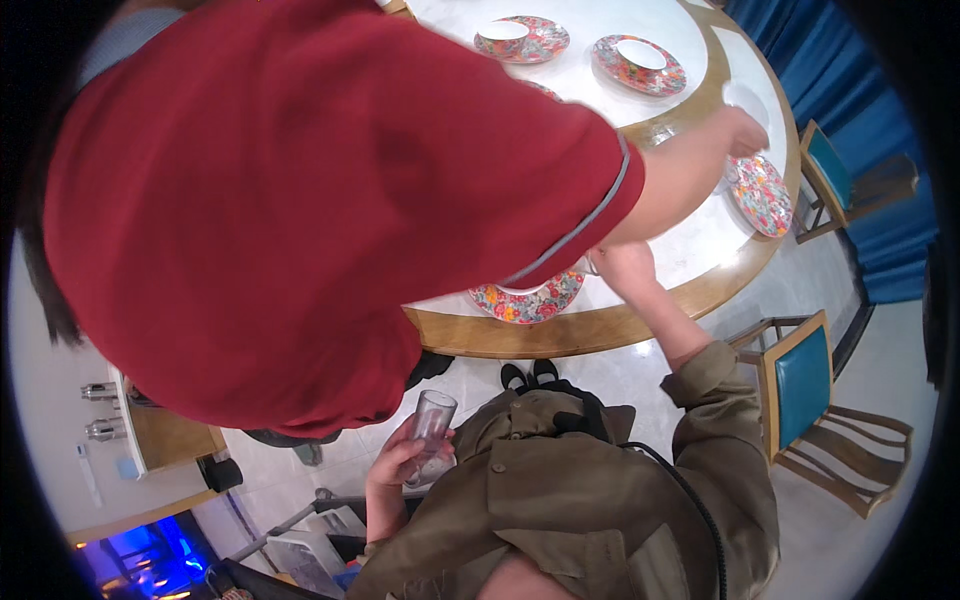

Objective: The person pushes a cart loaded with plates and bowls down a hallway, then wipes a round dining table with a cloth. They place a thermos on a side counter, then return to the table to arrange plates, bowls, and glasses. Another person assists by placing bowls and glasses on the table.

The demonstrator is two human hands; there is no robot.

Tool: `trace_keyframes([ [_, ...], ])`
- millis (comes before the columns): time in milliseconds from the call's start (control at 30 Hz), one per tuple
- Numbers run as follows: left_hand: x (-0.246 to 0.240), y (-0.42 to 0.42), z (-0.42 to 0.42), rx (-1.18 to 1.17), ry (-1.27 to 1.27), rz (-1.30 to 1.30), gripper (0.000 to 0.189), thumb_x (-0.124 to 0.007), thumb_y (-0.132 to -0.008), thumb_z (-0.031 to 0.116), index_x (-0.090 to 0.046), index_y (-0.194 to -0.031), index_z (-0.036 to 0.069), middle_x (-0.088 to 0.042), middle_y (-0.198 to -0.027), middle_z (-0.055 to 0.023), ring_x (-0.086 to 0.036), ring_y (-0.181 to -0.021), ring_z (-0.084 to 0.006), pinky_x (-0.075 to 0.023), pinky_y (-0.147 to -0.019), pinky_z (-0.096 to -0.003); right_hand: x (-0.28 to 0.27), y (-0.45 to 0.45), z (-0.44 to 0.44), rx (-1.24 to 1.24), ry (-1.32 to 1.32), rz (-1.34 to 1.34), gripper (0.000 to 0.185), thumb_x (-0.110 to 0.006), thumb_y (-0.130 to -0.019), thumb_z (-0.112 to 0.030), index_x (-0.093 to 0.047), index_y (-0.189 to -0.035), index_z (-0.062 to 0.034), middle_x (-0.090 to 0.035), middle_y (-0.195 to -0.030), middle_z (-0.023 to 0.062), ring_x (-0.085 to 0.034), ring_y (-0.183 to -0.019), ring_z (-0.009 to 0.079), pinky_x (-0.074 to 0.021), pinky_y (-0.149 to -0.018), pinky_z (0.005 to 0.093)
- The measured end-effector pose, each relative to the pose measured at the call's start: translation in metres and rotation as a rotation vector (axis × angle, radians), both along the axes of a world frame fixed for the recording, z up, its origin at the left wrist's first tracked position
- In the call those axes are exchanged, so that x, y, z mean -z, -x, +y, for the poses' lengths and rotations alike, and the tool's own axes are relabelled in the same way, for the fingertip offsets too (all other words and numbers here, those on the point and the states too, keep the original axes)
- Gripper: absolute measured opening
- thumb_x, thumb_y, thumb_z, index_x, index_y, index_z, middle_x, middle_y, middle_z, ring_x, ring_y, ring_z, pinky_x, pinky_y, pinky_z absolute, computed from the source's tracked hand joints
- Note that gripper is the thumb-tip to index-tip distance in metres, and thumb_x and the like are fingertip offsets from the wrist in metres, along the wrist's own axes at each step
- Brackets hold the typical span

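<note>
My left hand (pixel 405 455) is closed around a clear drinking glass (pixel 435 414), held in front of my body. More clear glass shows below the fingers; whether it is a second one I cannot tell. My right hand (pixel 628 266) reaches over the near table edge, its fingers partly hidden under a co-worker's arm. A sliver of clear glass (pixel 586 265) shows beside those fingers, but the grip is unclear. Left of it lies a floral plate (pixel 529 306), half covered by the co-worker's red sleeve (pixel 480 195).
The co-worker's hand (pixel 746 133) is over the round table (pixel 517 345), near a floral plate (pixel 763 196). Farther back, more plates (pixel 547 41) bear bowls (pixel 641 55). Chairs (pixel 802 386) stand at right, before a blue curtain (pixel 892 247). A cart (pixel 300 555) is at lower left.
</note>
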State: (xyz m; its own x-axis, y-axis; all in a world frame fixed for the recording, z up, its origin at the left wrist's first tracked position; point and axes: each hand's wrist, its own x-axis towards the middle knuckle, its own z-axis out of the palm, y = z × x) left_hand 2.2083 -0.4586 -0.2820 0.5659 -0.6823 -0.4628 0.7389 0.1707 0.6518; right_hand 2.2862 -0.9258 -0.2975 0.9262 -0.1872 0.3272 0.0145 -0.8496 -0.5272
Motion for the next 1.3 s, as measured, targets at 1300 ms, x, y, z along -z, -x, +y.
trace_keyframes([
  [1300, -0.005, 0.011, -0.16, -0.553, 0.074, 0.045, 0.066, -0.066, -0.083, 0.029, -0.04, -0.133, -0.005, -0.057, -0.12, -0.0233, -0.064, -0.1, -0.0298, -0.0543, -0.084, -0.0431, -0.085, -0.175, 0.082, -0.585, 0.377, 0.054, 0.008, -0.067, -0.073, -0.014, -0.071, -0.078, -0.0085, -0.068, -0.081, 0.0121, -0.068, -0.078, 0.0292, -0.0538, -0.06, 0.0398],
])
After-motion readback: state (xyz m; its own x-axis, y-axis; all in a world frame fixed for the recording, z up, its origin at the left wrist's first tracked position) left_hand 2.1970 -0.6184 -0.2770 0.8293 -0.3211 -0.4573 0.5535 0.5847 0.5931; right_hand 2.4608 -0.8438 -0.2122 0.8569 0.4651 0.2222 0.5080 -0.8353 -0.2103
